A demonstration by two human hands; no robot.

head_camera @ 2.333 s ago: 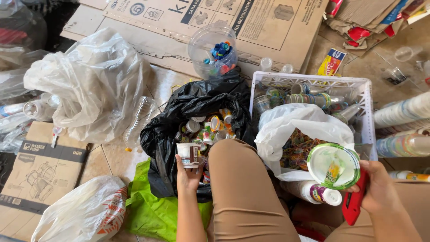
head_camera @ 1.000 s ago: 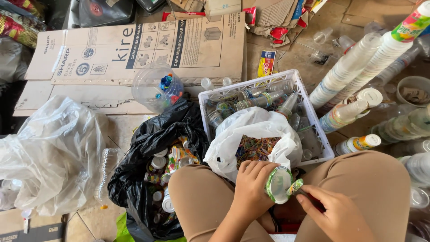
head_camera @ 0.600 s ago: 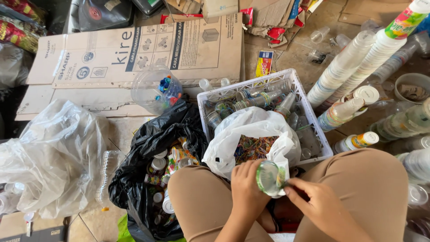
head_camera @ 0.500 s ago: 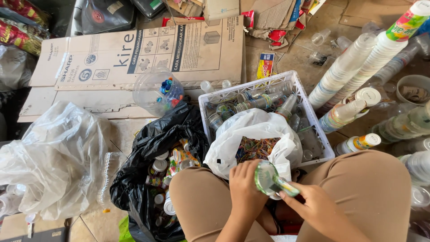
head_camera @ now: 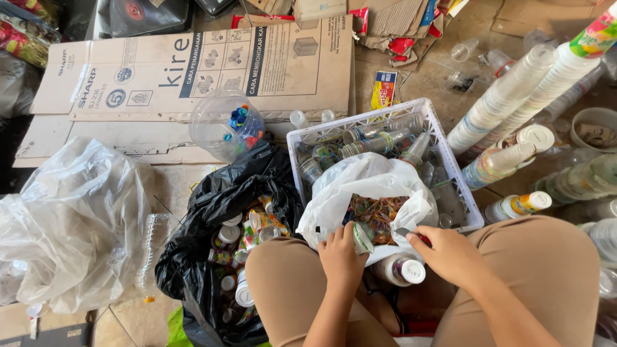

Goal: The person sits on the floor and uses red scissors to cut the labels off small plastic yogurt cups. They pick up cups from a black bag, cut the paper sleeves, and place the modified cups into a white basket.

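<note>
My left hand (head_camera: 342, 255) pinches a peeled label (head_camera: 362, 237), my right hand (head_camera: 450, 254) grips a small blade (head_camera: 407, 232); over the white bag (head_camera: 334, 196), a slip could cut fingers.

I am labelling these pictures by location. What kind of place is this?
Probably a recycling sorting spot on a floor: flattened cardboard, stacked cups, a crate of bottles, and a black bag of small containers.
</note>
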